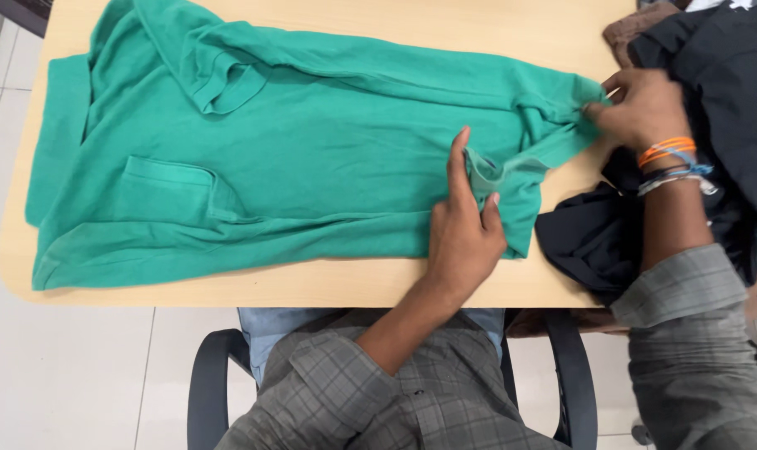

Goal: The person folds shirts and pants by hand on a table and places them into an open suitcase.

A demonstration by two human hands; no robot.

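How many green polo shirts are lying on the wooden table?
1: the green cotton polo shirt spread across the table, both hands gripping its right end. More may hide in the dark pile.

Black garment (712,92) cut off at right edge.

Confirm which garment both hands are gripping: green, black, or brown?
The green polo shirt, spread flat across the table. The left hand and right hand pinch its hem; black clothes and brown garment lie bunched aside.
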